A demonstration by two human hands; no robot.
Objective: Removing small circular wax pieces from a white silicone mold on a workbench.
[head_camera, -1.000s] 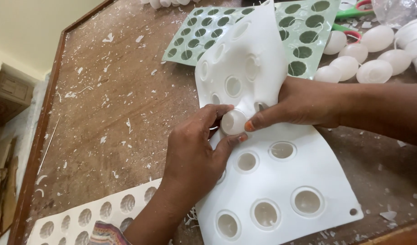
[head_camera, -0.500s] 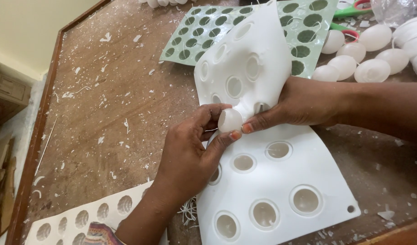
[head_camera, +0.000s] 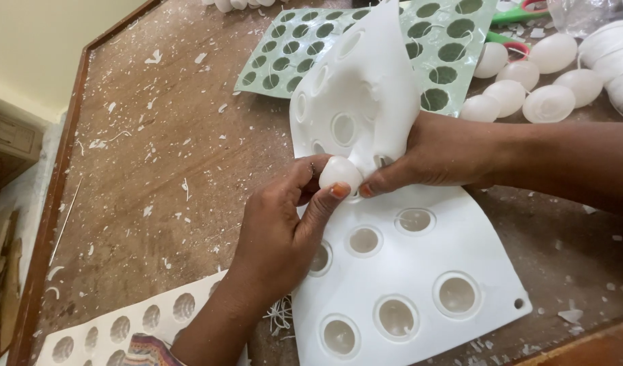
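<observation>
- Head view, centre of the frame: the left hand (head_camera: 277,230) holds a small white domed piece (head_camera: 340,173) between thumb and fingers, closed snugly on it, right at the fold of the white flexible mould (head_camera: 420,271).
- Just right of centre, the right hand (head_camera: 437,152) pinches the mould's folded-up upper half, fingers narrow and clamped on the sheet, bending it back beside the piece.
- Lower half of the frame: the flat part of the mould lies on the bench (head_camera: 155,156), and its round cavities look translucent; whether each is filled or empty I cannot tell.
- Upper right: a cluster of loose white domes (head_camera: 528,88) lies on the bench, so by my judgement a good many pieces are already out, and this mould's remaining cavities are what is left.
- Top centre: a green mould sheet (head_camera: 291,57) lies flat behind the white one.
- Lower left: another pale mould sheet (head_camera: 114,329) sits at the frame's edge; white flakes litter the bench.
</observation>
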